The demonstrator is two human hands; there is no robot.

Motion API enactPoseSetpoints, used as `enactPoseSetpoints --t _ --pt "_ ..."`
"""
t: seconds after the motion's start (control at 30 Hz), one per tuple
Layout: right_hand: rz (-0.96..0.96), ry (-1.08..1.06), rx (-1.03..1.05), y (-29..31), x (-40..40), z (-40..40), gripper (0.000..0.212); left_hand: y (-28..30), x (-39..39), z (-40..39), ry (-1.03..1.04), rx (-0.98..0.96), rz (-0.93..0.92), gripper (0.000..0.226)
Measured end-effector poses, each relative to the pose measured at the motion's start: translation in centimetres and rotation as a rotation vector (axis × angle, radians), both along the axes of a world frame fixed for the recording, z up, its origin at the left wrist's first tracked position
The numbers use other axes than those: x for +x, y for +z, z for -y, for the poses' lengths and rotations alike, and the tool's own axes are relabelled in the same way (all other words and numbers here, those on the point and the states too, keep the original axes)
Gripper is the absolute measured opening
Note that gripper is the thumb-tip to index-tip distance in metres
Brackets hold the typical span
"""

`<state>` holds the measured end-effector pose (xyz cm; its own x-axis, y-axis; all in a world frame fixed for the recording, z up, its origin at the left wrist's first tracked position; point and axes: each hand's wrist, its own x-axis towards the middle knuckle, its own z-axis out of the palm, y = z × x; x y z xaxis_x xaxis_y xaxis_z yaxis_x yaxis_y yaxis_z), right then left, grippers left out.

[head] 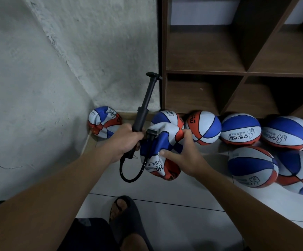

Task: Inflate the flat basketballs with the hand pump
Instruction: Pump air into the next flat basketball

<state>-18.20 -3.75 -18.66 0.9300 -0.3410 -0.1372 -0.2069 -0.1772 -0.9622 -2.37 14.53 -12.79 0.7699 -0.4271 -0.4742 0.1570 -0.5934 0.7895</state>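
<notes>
My left hand [127, 140] grips the lower barrel of a black hand pump [143, 113], whose T-handle points up and away, its rod extended. The pump's black hose [129, 175] loops down and back up to a nozzle head at the crumpled, flat red-white-blue basketball [162, 153]. My right hand [181, 156] holds that flat ball above the floor, fingers curled over its folds. Another flat ball [103, 122] lies in the wall corner.
Several round basketballs [240, 129] lie on the tiled floor along a brown wooden cubby shelf [205, 73]. A rough grey wall [38, 78] stands at the left. My foot in a dark slipper [125, 214] is below the hands.
</notes>
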Motion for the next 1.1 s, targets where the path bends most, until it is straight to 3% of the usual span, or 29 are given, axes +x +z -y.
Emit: enactPoseSetpoints --t 0.37,0.53,0.67,0.73,0.9,1.03,1.1 --pt "-0.010 0.131 -0.028 1.3 0.6 1.0 0.057 1.1 -0.1 0.2 -0.041 0.148 0.138 0.013" --pt "-0.031 0.107 -0.046 1.4 0.2 1.4 0.033 1.7 0.7 0.1 -0.106 0.057 0.034 0.010" --pt "-0.016 0.133 0.051 0.7 0.0 -0.1 0.076 0.6 0.1 0.5 -0.095 0.075 0.084 0.024" --pt "-0.024 0.104 0.117 0.3 0.2 -0.4 0.086 -0.1 -0.4 0.6 -0.089 0.079 0.082 0.026" --pt "-0.044 0.058 0.271 -0.4 -0.1 -0.6 0.067 -0.4 -1.7 1.2 -0.088 0.087 0.077 0.029" --pt "-0.046 0.010 0.211 -1.4 -0.1 0.3 0.061 -0.3 -2.6 1.5 -0.089 0.060 0.070 0.027" --pt "-0.070 -0.036 0.166 -2.0 -0.2 0.7 0.068 -0.1 -2.6 1.5 -0.034 0.020 0.114 0.023"
